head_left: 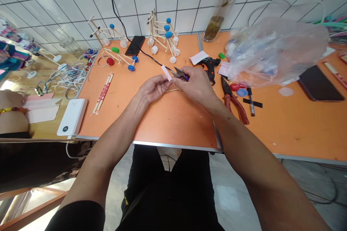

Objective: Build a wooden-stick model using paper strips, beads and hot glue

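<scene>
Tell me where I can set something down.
The orange tabletop is bare from your left hand and right hand to its near edge. Another bare patch lies right of the red-handled pliers, below the plastic bag. It's crowded along the far edge, around the stick models, and by the glue gun.

Bare hands (pixel 154 88), a black short sleeve (pixel 76 218), black trousers (pixel 165 184).

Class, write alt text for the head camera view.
Two bare hands work over an orange table: the left hand holds a pale paper strip, the right hand small snips. Stick models with blue caps stand behind.
</scene>
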